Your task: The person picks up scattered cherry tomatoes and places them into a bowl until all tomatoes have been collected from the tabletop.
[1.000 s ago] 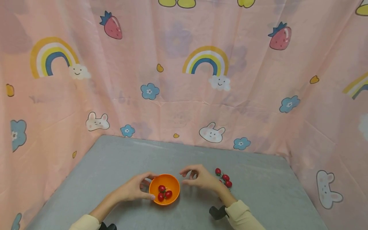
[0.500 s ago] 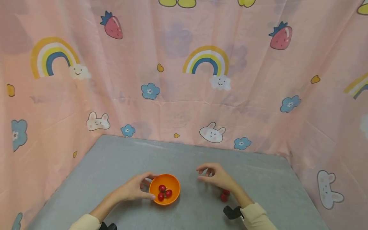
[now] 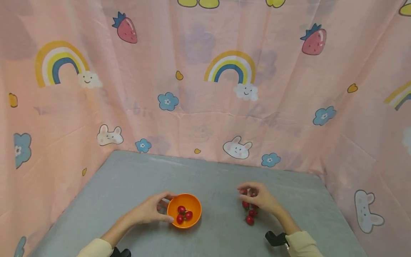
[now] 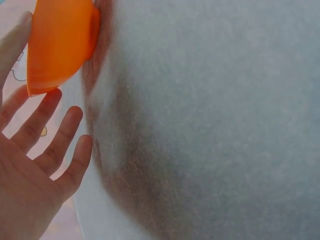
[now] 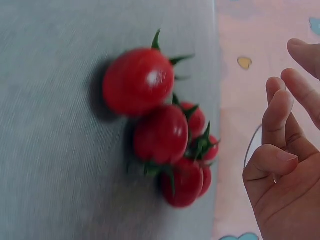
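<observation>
An orange bowl (image 3: 194, 203) stands on the grey table with 3 cherry tomatoes (image 3: 180, 218) inside. My left hand (image 3: 146, 210) holds the bowl's left side, thumb at the near rim and fingertips at the far rim. The left wrist view has the bowl (image 4: 60, 45) from outside, with two fingertips touching its edge and the other fingers spread apart from it. Above a cluster of several loose cherry tomatoes (image 3: 250, 220) hovers my right hand (image 3: 264, 198), fingers bent loosely and nothing held. Green stems show on those tomatoes (image 5: 137, 82) in the right wrist view.
The grey table (image 3: 147, 175) reaches back to a pink printed curtain (image 3: 192, 121), which also lines both sides. A strip of bare tabletop lies between the bowl and the loose tomatoes. Dark wrist mounts (image 3: 275, 239) sit by the cream sleeves.
My right hand has moved rightward, away from the bowl, to over the loose tomatoes. My left hand and the bowl have stayed put.
</observation>
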Tool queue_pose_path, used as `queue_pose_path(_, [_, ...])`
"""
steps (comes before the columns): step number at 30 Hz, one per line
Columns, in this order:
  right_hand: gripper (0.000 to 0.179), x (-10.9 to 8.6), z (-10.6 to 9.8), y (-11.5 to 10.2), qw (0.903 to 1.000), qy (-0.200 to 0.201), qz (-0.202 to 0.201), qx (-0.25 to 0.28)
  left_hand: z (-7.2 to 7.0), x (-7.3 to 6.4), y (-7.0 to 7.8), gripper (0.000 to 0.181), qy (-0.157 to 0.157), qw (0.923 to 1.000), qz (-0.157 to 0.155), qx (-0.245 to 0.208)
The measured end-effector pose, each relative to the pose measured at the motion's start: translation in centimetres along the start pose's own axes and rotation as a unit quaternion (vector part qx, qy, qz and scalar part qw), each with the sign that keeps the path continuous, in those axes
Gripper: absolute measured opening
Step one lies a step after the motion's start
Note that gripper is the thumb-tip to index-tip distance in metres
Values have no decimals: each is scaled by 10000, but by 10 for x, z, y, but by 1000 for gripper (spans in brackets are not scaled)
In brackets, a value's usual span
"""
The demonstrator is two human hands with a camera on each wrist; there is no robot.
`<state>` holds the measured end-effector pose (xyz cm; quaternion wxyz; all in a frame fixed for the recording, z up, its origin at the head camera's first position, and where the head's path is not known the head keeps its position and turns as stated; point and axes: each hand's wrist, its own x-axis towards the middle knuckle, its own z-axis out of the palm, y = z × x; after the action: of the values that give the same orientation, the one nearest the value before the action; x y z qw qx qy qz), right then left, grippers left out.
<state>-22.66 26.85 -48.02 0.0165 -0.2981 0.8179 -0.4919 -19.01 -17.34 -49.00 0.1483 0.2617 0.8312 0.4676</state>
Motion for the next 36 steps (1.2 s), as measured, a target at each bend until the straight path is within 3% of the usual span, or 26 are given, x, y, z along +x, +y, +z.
queue_pose_path(9, [24,-17,-15,7,9996,107,69,-243,1,-1,1,64,26,10000,-11,48])
queue_pose_path(21, [25,-40,-30,14,9973,172,649,-291,0,-2,3,64,3,10000,-27,-49])
queue_pose_path(36, [27,-57,-23,15,9953,64,951,-161,1,-2,2,64,-38,9999,19,-167])
